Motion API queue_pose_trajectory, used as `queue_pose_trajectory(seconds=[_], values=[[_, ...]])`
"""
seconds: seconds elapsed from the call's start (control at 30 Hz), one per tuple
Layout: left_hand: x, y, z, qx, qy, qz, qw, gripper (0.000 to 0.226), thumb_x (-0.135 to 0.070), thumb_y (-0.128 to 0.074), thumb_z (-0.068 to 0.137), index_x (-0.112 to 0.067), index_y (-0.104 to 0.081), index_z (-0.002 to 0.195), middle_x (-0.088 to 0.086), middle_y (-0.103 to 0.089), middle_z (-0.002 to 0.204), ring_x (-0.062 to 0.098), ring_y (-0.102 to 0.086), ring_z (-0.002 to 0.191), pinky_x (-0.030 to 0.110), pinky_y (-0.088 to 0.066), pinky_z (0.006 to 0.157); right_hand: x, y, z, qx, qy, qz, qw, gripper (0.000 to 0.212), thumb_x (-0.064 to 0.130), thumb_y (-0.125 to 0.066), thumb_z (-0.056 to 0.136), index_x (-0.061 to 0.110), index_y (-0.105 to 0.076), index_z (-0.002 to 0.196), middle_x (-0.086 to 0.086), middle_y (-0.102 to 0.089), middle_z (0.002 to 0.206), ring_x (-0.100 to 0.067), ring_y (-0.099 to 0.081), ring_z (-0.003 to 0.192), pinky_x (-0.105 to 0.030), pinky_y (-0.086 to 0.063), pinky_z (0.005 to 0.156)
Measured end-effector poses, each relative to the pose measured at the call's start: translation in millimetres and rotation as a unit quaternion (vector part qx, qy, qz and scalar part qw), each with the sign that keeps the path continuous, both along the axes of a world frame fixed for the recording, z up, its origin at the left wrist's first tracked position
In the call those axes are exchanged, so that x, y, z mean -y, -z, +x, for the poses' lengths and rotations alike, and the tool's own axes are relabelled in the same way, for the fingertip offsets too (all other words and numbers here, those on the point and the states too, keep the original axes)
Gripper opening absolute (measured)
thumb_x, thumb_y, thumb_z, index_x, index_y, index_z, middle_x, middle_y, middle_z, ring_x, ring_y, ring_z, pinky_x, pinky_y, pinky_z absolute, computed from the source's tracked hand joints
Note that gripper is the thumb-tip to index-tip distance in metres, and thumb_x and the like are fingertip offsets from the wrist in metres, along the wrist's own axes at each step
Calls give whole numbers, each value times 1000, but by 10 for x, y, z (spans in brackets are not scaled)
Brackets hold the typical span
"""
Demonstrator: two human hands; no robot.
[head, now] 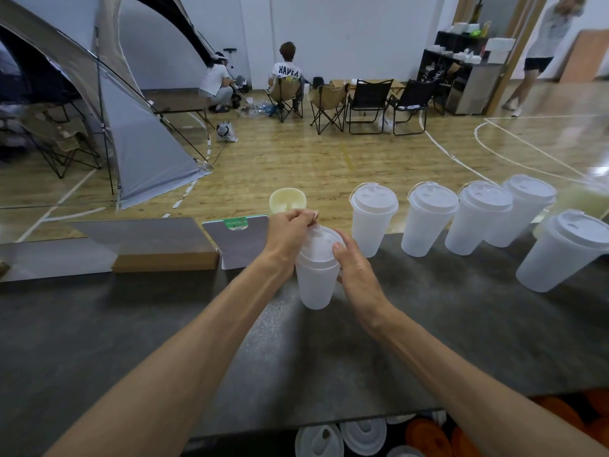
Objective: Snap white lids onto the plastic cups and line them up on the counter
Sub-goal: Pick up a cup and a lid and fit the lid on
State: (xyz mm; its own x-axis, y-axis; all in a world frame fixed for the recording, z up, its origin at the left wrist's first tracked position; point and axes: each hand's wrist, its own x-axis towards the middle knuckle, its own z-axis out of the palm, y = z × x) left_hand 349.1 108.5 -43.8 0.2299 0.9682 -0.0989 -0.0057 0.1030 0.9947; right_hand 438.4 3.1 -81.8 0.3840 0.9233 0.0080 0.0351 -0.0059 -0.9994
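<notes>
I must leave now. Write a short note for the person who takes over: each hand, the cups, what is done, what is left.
Left hand: pinches the far edge of the lid.
Right hand: grips the cup, thumb on the lid.
The cup stands on the counter.
Done: five lidded cups stand to the right in a rough line.
Left: finish seating this lid, then add the cup to the line. Spare lids lie below the counter edge.

Indoor sports hall, court-lined floor (329,159), tent (138,133)

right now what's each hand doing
left hand: pinching the lid at its far rim
right hand: gripping the cup
</notes>
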Motion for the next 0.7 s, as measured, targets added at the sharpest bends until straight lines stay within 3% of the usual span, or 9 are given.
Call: queue_pose_trajectory(seconds=[0.2,0.47,0.7], values=[[69,41,-45,-32,23,94,995,14,-11,-70,85,-11,-74,72,-9,-65,60,0,-55,54,11,-43,53,-8,6,-13,7,9,-4,1000,35,41,-42,107,36,-51,140,8,-63,136,-12,-57,128,-48,-43,112],[63,53,-56,-12,29,82,996,20,-5,-65,85,-18,-77,76,-13,-71,66,-2,-61,61,11,-48,58,-8,-11,-20,10,17,-4,1000,40,39,-41,107,29,-48,145,4,-60,140,-14,-54,131,-48,-41,113],[32,46,-76,-41,82,76,993,16,-7,-63,91,-16,-75,85,0,-69,78,11,-59,72,14,-47,60,-15,-29,-2,6,15,-9,1000,43,38,-41,107,27,-45,149,2,-57,145,-15,-52,135,-47,-40,115]])
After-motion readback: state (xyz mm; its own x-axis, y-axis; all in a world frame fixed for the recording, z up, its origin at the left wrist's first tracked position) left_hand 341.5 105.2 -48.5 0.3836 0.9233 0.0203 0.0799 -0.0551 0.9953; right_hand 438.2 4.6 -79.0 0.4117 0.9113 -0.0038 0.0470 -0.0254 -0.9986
